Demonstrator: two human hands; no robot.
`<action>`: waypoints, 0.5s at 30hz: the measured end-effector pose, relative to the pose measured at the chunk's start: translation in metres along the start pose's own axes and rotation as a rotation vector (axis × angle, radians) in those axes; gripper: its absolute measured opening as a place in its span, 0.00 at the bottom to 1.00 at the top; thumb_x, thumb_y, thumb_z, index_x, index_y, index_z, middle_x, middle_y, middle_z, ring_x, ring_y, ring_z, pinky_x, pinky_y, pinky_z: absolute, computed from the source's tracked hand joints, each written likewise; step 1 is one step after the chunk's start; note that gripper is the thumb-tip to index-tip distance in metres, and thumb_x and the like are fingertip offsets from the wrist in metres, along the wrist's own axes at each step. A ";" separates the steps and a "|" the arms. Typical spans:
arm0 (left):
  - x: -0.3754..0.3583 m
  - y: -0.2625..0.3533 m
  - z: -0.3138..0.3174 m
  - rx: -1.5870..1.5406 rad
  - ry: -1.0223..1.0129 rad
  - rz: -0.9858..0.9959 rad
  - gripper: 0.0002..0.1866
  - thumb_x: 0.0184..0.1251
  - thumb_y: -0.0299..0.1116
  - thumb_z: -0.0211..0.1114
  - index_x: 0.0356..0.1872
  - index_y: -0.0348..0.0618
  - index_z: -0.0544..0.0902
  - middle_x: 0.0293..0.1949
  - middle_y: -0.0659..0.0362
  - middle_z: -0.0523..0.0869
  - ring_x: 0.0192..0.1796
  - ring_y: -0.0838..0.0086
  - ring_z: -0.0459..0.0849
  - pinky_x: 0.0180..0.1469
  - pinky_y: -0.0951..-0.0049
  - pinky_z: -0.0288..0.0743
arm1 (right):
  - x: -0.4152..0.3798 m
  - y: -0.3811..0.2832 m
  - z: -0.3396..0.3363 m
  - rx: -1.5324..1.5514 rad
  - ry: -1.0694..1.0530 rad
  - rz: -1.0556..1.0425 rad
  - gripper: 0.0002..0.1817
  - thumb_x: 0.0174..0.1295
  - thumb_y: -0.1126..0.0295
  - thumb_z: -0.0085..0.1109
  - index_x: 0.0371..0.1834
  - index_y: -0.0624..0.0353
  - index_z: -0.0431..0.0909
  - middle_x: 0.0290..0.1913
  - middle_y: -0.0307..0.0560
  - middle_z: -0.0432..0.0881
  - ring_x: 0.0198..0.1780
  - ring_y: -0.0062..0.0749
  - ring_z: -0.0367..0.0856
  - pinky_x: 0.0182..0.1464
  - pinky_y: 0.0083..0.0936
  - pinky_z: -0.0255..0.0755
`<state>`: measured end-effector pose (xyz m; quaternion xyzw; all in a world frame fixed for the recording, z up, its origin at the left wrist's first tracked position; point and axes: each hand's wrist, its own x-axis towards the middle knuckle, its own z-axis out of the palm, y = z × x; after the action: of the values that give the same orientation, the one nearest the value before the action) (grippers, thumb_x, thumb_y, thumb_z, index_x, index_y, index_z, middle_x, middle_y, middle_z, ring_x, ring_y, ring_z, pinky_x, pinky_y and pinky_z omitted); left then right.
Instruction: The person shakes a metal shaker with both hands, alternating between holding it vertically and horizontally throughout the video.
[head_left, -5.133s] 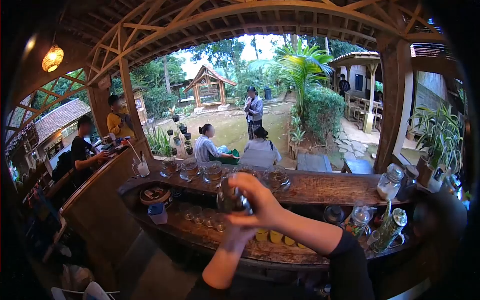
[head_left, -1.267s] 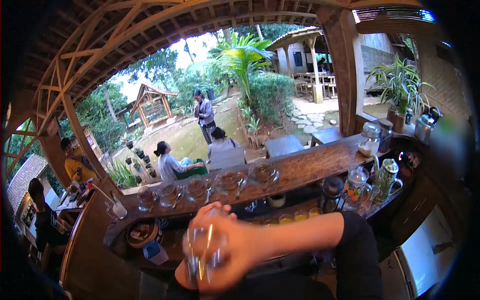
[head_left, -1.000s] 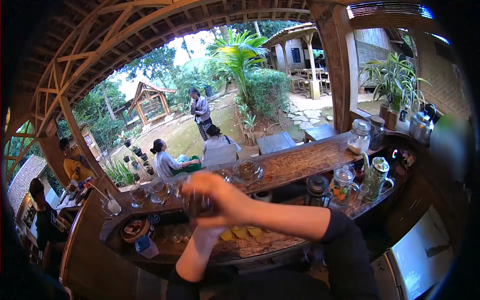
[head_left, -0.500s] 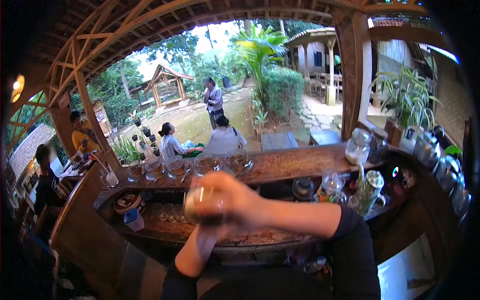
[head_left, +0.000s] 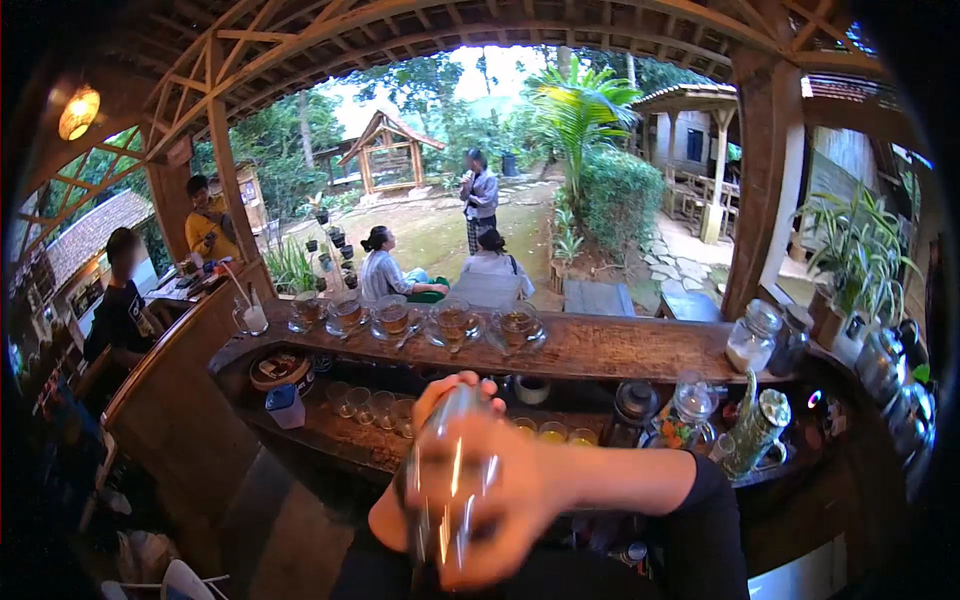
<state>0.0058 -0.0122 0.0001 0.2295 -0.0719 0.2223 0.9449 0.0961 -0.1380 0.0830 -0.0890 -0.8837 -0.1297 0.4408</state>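
Close in front of me, both hands hold a shiny, blurred cylindrical container point(head_left: 432, 512) that looks like a shaker, tilted and streaked with reflections. My right hand point(head_left: 505, 490) wraps its near side, fingers curled around it. My left hand point(head_left: 445, 395) grips from behind; only its fingers show near the top, the rest hidden by the container. Beyond the hands, several glass cups of amber drink point(head_left: 452, 322) stand on saucers along the wooden counter point(head_left: 620, 345). Small glasses point(head_left: 375, 408) and glasses of yellow liquid point(head_left: 553, 432) sit on the lower shelf.
At right stand a jar of white contents point(head_left: 750, 338), a dark-lidded jar point(head_left: 635, 408), a green bamboo-like vessel point(head_left: 757, 430) and metal kettles point(head_left: 905, 410). A blue-lidded tub point(head_left: 285, 405) is at left. Several people point(head_left: 385, 268) are beyond the counter and at left.
Both hands have moved down and slightly right with the container, which now shows more of its length. My view has shifted left, so the counter appears further right.
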 end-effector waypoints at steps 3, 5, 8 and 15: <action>-0.002 0.013 0.023 0.137 -0.525 0.259 0.14 0.66 0.43 0.48 0.39 0.43 0.70 0.39 0.54 0.69 0.46 0.61 0.71 0.48 0.56 0.75 | 0.010 -0.006 0.002 -0.093 -0.136 -0.415 0.23 0.58 0.48 0.44 0.49 0.50 0.69 0.53 0.46 0.70 0.50 0.51 0.72 0.45 0.53 0.67; -0.003 0.034 0.010 0.091 -0.260 0.136 0.14 0.65 0.44 0.51 0.43 0.47 0.72 0.43 0.54 0.71 0.49 0.63 0.70 0.50 0.58 0.73 | 0.010 0.024 0.018 -0.082 0.035 -0.275 0.19 0.57 0.53 0.50 0.48 0.49 0.71 0.50 0.44 0.72 0.48 0.45 0.73 0.47 0.48 0.67; 0.012 0.035 -0.043 -0.029 -0.083 0.084 0.12 0.66 0.41 0.51 0.43 0.46 0.72 0.45 0.55 0.75 0.49 0.63 0.76 0.52 0.62 0.73 | -0.013 0.081 0.034 -0.156 0.049 0.389 0.34 0.39 0.64 0.71 0.52 0.55 0.68 0.50 0.53 0.70 0.55 0.46 0.68 0.51 0.36 0.67; -0.014 0.096 0.004 0.120 -0.398 0.234 0.12 0.64 0.41 0.48 0.37 0.44 0.73 0.38 0.52 0.77 0.45 0.64 0.78 0.39 0.61 0.80 | 0.049 0.055 0.065 -0.130 -0.075 -0.317 0.32 0.44 0.51 0.63 0.52 0.49 0.65 0.52 0.54 0.68 0.50 0.50 0.71 0.52 0.41 0.65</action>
<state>-0.0503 0.0568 0.0393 0.3148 -0.2694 0.2845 0.8645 0.0326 -0.0634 0.0931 0.0186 -0.8924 -0.2510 0.3746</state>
